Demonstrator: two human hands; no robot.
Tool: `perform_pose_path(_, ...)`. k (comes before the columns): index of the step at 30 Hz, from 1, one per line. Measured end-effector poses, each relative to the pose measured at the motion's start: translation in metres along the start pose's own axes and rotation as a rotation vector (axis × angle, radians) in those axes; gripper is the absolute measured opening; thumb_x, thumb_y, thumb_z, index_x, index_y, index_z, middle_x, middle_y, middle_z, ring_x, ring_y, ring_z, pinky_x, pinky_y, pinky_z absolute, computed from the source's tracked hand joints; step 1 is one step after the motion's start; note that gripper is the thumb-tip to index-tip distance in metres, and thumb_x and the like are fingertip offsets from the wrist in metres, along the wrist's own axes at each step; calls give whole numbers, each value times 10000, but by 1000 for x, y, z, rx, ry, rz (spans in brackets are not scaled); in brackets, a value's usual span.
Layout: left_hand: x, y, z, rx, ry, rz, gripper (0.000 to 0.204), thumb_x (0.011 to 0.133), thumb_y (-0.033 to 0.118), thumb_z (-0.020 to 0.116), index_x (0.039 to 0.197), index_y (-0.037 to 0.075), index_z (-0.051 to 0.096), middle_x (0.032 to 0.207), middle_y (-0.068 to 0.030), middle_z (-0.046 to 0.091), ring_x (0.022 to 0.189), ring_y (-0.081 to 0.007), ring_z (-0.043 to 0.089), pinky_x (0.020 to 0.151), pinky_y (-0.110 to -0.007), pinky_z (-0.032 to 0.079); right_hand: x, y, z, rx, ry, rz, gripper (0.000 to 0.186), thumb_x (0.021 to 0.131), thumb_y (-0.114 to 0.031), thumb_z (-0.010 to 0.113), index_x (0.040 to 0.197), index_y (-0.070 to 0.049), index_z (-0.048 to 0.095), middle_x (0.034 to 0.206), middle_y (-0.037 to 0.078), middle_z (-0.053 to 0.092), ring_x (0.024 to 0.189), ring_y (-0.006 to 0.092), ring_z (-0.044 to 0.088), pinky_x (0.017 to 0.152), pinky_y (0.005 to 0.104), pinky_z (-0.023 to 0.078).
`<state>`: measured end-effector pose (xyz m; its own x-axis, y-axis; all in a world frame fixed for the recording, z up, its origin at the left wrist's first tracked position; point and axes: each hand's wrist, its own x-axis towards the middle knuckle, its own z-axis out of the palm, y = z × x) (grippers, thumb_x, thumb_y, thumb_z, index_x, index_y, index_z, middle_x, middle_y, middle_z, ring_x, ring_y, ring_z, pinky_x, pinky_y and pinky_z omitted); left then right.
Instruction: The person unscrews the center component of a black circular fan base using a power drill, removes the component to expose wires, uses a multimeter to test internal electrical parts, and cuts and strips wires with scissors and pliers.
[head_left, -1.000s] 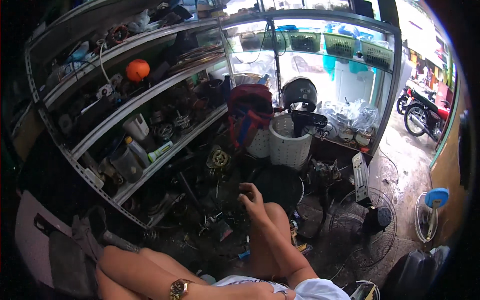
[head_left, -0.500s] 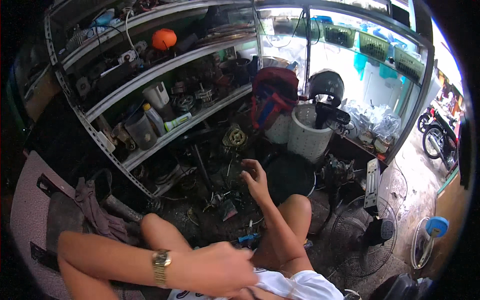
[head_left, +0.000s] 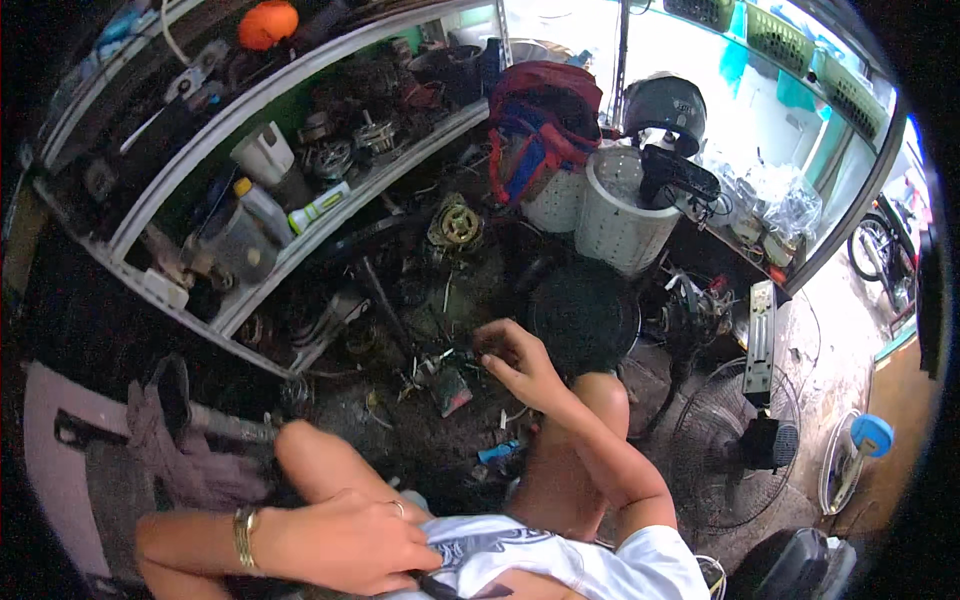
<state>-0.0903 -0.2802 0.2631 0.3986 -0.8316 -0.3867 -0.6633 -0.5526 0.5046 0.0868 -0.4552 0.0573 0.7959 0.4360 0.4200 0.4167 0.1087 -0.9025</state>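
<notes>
My left hand point(head_left: 355, 540), with a gold-coloured watch and a ring, is curled low against my white shirt point(head_left: 640, 560), at a dark strap-like item; what its fingers hold is unclear. My right hand point(head_left: 515, 360) hangs beside my bent knee point(head_left: 605, 395) with loosely bent fingers and nothing visible in them. Beyond it lie small scattered parts, a small bag point(head_left: 450, 390) and a dark round tub point(head_left: 585, 310). A blue tool point(head_left: 497, 450) lies on the floor below that hand.
Metal shelving point(head_left: 300, 255) with motors and containers runs along the left. A red backpack point(head_left: 545, 100), white perforated baskets point(head_left: 625, 230) and a black helmet point(head_left: 665, 100) stand behind. A fan point(head_left: 765, 445) is at right, near a doorway with a motorcycle point(head_left: 880, 250). A grey padded panel point(head_left: 55, 470) is at lower left.
The view has tilted further down. My left hand has shifted left and settled lower against the shirt. My right hand stays near the knee, its fingers turned a little.
</notes>
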Motion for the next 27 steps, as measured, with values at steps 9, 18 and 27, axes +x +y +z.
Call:
perform_pose_path(9, 83, -224, -187, 644, 448, -26, 330, 720, 225, 673, 1012, 108, 573, 984, -114, 521, 953, -329, 498, 815, -462, 405, 19, 23, -14, -59, 220, 162, 275, 812, -3, 573, 1084, -5, 535, 969, 49, 563, 908, 116, 528, 806, 260, 430)
perform_pose_path(18, 118, -363, -244, 735, 590, -260, 345, 744, 270, 662, 1052, 136, 584, 1050, -88, 538, 1023, -293, 500, 805, -470, 403, 53, 67, 0, -471, 162, 400, 299, 726, -17, 635, 1013, -5, 550, 924, 184, 570, 879, 354, 590, 758, 363, 475)
perform_pose_path(27, 123, -275, -3, -57, -128, -226, 372, 774, 291, 632, 1100, 122, 566, 1152, -114, 522, 1072, -320, 480, 871, -502, 386, 50, 99, 29, -717, 242, 536, 378, 726, -75, 634, 1087, -16, 537, 1106, 226, 566, 1045, 389, 544, 860, 435, 455)
